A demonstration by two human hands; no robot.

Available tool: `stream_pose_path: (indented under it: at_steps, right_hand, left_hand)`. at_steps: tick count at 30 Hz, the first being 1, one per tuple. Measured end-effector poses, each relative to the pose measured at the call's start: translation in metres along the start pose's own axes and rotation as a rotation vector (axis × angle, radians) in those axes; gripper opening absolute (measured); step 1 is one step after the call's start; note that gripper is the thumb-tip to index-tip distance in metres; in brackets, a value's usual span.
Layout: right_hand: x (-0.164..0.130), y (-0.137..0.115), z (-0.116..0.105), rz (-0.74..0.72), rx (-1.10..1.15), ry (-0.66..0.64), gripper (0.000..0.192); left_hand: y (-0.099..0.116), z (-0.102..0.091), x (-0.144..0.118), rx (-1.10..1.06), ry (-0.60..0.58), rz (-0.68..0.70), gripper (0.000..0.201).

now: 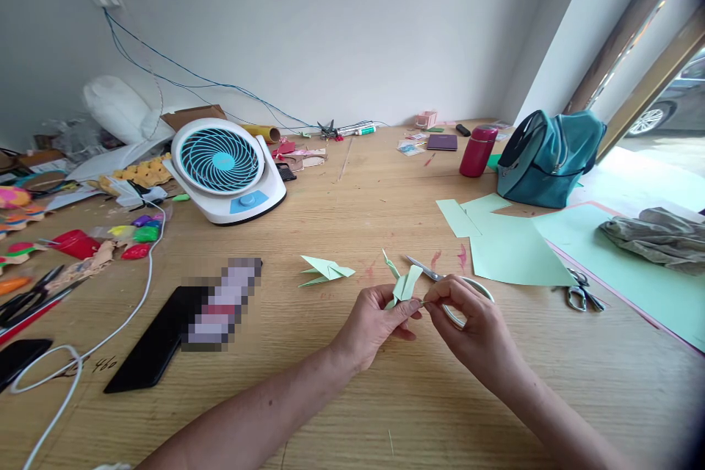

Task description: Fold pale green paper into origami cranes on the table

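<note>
A pale green folded paper crane [406, 283] is held up over the table, its thin neck pointing up and to the left. My left hand [380, 319] is closed around its lower part, thumb on top. Close beside, my right hand [465, 316] pinches at the crane's lower right end; the fingertips cover most of that spot. Behind my right hand lies a pair of scissors [480, 288] with pale handles, its blades pointing left. A second folded green paper piece [327, 270] lies on the wood to the left of my hands.
Green paper sheets [518, 253] and small scissors [584, 292] lie to the right. Farther back stand a red flask [478, 152] and a teal bag [551, 158]. On the left are a fan [223, 169], a black phone-like slab [154, 341] and a white cable [129, 316].
</note>
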State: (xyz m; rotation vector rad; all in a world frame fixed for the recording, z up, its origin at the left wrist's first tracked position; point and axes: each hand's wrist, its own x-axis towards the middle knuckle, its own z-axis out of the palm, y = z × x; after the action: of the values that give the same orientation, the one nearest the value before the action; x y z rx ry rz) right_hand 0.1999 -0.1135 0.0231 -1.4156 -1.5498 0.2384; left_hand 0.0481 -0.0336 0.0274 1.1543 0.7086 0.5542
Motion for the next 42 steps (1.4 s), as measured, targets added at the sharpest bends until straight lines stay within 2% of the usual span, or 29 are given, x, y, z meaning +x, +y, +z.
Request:
stream_pose_path:
  at_steps: [7,16,21,28,30,34,39,42]
  right_hand:
    - [-0.001,0.0,0.001,-0.044,-0.006,0.008,0.016]
    - [-0.005,-0.001,0.005,-0.079,-0.086,0.117,0.013]
    - [-0.004,-0.003,0.004,-0.064,-0.062,0.09,0.013]
    - [-0.002,0.001,0.0,0.099,0.082,-0.012,0.01]
    - [-0.002,0.002,-0.001,0.07,0.122,-0.068,0.007]
    - [-0.001,0.001,-0.003,-0.038,0.113,-0.132,0.016]
    - [0.001,-0.001,-0.008,-0.066,0.122,-0.148,0.017]
    - [0.002,0.0,-0.01,-0.092,0.102,-0.129,0.017]
  left_hand:
    - [-0.002,0.001,0.001,-0.037,0.013,0.002,0.038]
    - [-0.003,0.007,-0.003,-0.11,0.089,0.049,0.038]
    - [-0.003,0.005,-0.002,-0.122,0.089,0.044,0.039]
    - [0.004,-0.002,0.001,-0.182,-0.035,-0.062,0.039]
    - [0.006,-0.004,0.001,-0.185,-0.063,-0.093,0.04]
    - [0.01,-0.008,0.003,-0.242,-0.114,-0.2,0.043]
    - [0.012,-0.011,0.005,-0.377,-0.189,-0.311,0.04]
    - [0.014,-0.01,0.004,-0.411,-0.193,-0.359,0.036]
